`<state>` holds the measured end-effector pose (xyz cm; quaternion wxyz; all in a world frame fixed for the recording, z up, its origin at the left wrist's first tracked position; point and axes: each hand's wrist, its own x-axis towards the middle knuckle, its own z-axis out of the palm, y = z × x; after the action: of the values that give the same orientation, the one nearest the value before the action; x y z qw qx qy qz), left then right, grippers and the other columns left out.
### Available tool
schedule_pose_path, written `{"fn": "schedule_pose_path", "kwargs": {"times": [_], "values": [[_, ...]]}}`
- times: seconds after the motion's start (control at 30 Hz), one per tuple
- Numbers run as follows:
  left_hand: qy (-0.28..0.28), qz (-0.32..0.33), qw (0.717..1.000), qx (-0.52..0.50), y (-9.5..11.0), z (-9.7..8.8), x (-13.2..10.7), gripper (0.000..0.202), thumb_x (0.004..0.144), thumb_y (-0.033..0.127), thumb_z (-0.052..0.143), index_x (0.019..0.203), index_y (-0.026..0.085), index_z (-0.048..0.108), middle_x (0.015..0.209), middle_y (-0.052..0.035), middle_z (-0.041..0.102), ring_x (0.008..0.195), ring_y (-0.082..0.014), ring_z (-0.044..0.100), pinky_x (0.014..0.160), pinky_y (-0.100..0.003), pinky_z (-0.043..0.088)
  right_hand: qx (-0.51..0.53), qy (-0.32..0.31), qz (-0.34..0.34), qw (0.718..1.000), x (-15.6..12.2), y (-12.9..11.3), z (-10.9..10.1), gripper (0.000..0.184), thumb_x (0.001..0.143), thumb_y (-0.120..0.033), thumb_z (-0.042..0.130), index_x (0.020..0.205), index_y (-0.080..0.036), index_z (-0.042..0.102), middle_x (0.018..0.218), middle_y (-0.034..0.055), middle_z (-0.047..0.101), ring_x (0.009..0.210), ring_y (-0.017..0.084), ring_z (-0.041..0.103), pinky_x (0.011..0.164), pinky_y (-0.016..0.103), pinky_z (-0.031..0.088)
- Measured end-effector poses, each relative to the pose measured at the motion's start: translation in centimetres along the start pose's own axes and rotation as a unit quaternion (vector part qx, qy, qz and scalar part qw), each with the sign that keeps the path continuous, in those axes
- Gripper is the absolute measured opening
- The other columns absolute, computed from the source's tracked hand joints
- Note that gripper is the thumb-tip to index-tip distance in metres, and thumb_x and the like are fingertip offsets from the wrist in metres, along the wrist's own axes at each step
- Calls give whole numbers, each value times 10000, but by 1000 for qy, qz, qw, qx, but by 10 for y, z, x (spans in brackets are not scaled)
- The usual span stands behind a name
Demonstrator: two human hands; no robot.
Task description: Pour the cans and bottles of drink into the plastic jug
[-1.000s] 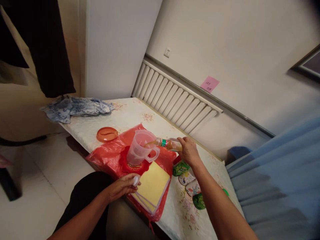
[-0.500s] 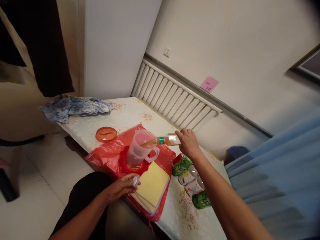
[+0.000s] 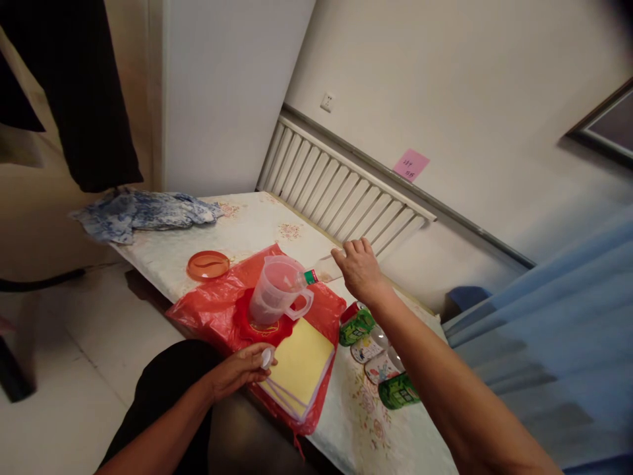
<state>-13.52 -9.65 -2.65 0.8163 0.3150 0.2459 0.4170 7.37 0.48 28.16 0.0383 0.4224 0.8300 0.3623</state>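
Note:
My right hand (image 3: 361, 269) is closed around the base end of a clear bottle (image 3: 326, 269) with a green label at its neck. The bottle tilts downward, its mouth at the rim of a translucent plastic measuring jug (image 3: 270, 293). Little or no liquid shows inside the bottle. The jug stands on a red scalloped dish (image 3: 242, 316), on top of a red plastic bag (image 3: 198, 307). Lower down, my left hand (image 3: 242, 371) pinches a small white cap (image 3: 267, 358) beside a stack of yellow cloths or sheets (image 3: 299, 363).
Several drink cans, including a green can (image 3: 398, 392), stand right of the bag under my right forearm. An orange round lid (image 3: 208, 265) lies left of the jug. A blue-white cloth (image 3: 148, 214) is at the table's far-left corner. A radiator (image 3: 341, 178) lines the wall.
The brownish liquid stream from the bottle into the jug is no longer visible. My right hand has risen slightly, tilting the bottle more steeply. My left hand keeps holding the cap.

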Motion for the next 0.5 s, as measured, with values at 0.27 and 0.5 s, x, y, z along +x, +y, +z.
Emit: {"fn": "schedule_pose_path", "kwargs": {"times": [0.27, 0.5], "values": [[10, 11, 1000, 12, 19, 15, -9, 451, 741, 349, 815, 1132, 193, 653, 1094, -83, 671, 815, -143, 627, 760, -264, 465, 23, 3, 18, 1000, -6, -5, 12, 437, 838, -73, 503, 1255, -173, 587, 1150, 164, 570, 1091, 303, 437, 1067, 505, 189], [45, 89, 992, 82, 71, 62, -16, 498, 717, 363, 818, 1147, 193, 635, 1064, -60, 670, 839, -159, 616, 779, -282, 475, 165, -76, 113, 977, -30, -9, 41, 540, 774, -131, 622, 1302, -219, 556, 1147, 129, 572, 1058, 273, 496, 931, 392, 334]]}}
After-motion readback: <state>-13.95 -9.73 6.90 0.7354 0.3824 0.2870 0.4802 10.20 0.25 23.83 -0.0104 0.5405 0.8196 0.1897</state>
